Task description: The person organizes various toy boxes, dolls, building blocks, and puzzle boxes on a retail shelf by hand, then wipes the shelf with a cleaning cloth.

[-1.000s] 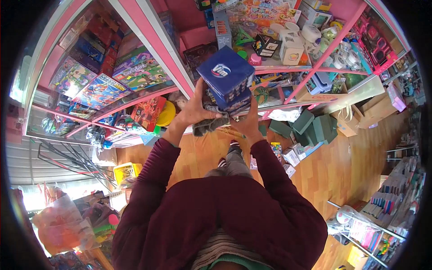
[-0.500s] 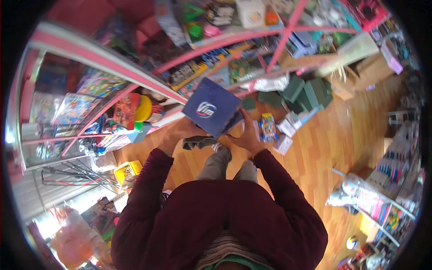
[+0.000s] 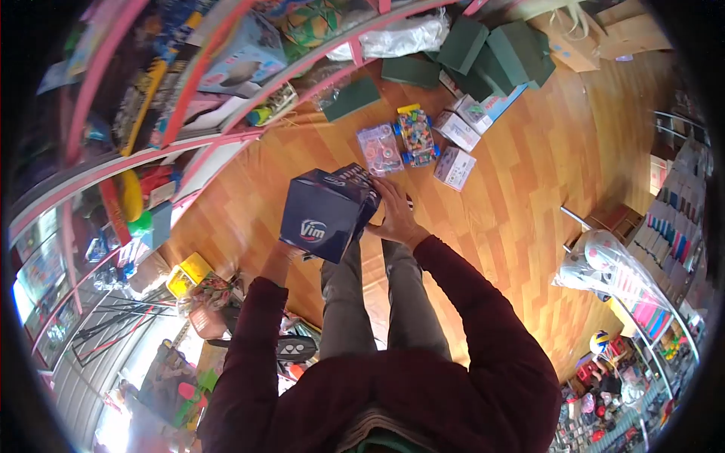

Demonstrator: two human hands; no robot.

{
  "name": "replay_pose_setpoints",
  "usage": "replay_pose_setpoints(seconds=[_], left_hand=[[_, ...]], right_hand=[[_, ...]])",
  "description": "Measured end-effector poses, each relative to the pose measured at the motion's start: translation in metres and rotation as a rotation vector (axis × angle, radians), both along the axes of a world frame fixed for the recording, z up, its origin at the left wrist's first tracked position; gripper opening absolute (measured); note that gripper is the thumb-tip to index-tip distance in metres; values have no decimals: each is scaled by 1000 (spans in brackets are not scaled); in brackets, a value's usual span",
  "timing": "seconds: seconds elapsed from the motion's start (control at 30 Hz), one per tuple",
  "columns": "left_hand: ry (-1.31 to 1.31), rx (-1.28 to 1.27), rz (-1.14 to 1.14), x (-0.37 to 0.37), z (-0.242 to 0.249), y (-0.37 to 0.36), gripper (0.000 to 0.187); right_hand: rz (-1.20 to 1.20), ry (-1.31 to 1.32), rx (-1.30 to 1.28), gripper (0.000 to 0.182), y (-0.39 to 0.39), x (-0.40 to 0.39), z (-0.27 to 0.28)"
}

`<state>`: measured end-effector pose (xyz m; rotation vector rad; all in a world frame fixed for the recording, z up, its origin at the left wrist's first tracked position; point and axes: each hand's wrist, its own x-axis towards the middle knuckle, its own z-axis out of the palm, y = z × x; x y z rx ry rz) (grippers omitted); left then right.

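A dark blue cardboard box with a "Vim" logo (image 3: pixel 321 215) is held between both hands, above the wood floor and in front of my legs. It is tilted, so its logo face and a printed side show. My left hand (image 3: pixel 279 262) supports it from the lower left, with most of its fingers hidden behind the box. My right hand (image 3: pixel 397 217) grips the right side, fingers bent along the printed edge. Past the box, on the floor, lie a clear pack with purple edging (image 3: pixel 380 149) and a toy pack of small colourful pieces with blue wheels (image 3: pixel 418 137).
Small white boxes (image 3: pixel 455 167) and dark green boxes (image 3: pixel 513 54) lie on the floor ahead. Pink-edged shelves (image 3: pixel 219 141) full of toys curve along the left. A yellow bin (image 3: pixel 189 275) stands at left. Brown paper bags (image 3: pixel 570 38) stand far right; a metal rack (image 3: pixel 646 309) is at right.
My view has turned away from the shelves, showing more floor. The box has moved down and left in view and turned, showing its printed side. Both hands still hold it.
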<state>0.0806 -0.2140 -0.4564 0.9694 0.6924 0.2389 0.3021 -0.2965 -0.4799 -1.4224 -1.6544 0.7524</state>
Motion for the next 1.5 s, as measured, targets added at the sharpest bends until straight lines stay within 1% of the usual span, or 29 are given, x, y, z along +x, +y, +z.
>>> replay_pose_setpoints(seconds=[0.1, 0.17, 0.2, 0.27, 0.3, 0.33, 0.4, 0.43, 0.53, 0.57, 0.63, 0.7, 0.77, 0.8, 0.83, 0.87, 0.9, 0.97, 1.0, 1.07, 1.1, 1.17, 1.27, 1.3, 1.33, 1.37, 1.4, 1.43, 1.5], left_hand=[[-29, -33, 27, 15, -67, -19, 69], [-49, -58, 39, 8, -104, -39, 68], [-60, -69, 42, 28, -131, -44, 68], [-85, -85, 52, 35, -167, -60, 67], [52, 203, -75, 53, -167, -54, 63], [60, 190, -81, 67, -173, -54, 63], [112, 460, -186, 86, -198, -59, 66], [298, -231, -137, 88, -214, -72, 70], [369, -288, -205, 111, -274, -90, 75], [323, -194, -280, 113, -294, -98, 77], [303, -170, -290, 119, -331, -114, 75], [284, -146, -301, 125, -357, -127, 72], [245, 84, -253, 131, -380, -135, 69], [248, 78, -258, 133, -393, -139, 69], [233, 161, -267, 134, -406, -142, 69], [217, 246, -274, 134, -422, -146, 69], [220, 241, -271, 134, -437, -150, 69], [251, 36, -186, 130, -463, -160, 73], [254, 31, -179, 130, -468, -160, 73], [342, 862, -475, 132, -473, -161, 75], [342, 860, -469, 137, -461, -158, 75], [464, 672, -508, 148, -425, -142, 77], [568, 640, -511, 147, -416, -137, 77], [570, 650, -501, 146, -406, -132, 77], [665, 560, -456, 144, -390, -125, 77], [760, 476, -402, 139, -373, -116, 77], [795, 532, -361, 122, -375, -121, 75], [840, 600, -309, 100, -379, -124, 74], [882, 449, -243, 74, -327, -111, 65]], right_hand=[[-28, 51, -29, 94, -19, 14, -59], [-73, 57, -38, 95, -37, 22, -102], [-118, 55, -29, 96, -47, 25, -123], [-174, 81, -56, 97, -70, 31, -161], [-206, 62, -93, 97, -81, 36, -178], [-238, 46, -130, 96, -93, 40, -194], [-290, 71, -180, 94, -112, 47, -228], [-323, 18, -211, 93, -123, 51, -246], [-372, -57, -243, 89, -153, 63, -296], [-389, -71, -312, 89, -162, 65, -310], [-409, -76, -392, 89, -177, 70, -341], [-452, -3, -469, 88, -188, 75, -373], [-467, -22, -471, 87, -187, 81, -391], [-475, -50, -463, 87, -186, 85, -400], [-461, -89, -389, 83, -184, 89, -409], [-459, -88, -394, 83, -181, 94, -417], [-459, -76, -436, 81, -178, 98, -423], [-448, -61, -486, 79, -173, 104, -430], [-456, -48, -508, 76, -171, 108, -433], [-457, -40, -531, 74, -169, 113, -433], [-457, 21, -577, 73, -172, 115, -434], [-456, 77, -618, 72, -169, 118, -428], [-475, 49, -687, 69, -174, 112, -407], [-425, -85, -727, 68, -194, 110, -414], [-375, -221, -756, 67, -204, 109, -410], [-369, -192, -832, 67, -208, 105, -387], [-358, -158, -895, 66, -214, 96, -360], [-336, -248, -814, 69, -232, 87, -355], [-219, -187, -1134, 71, -252, 78, -316]])
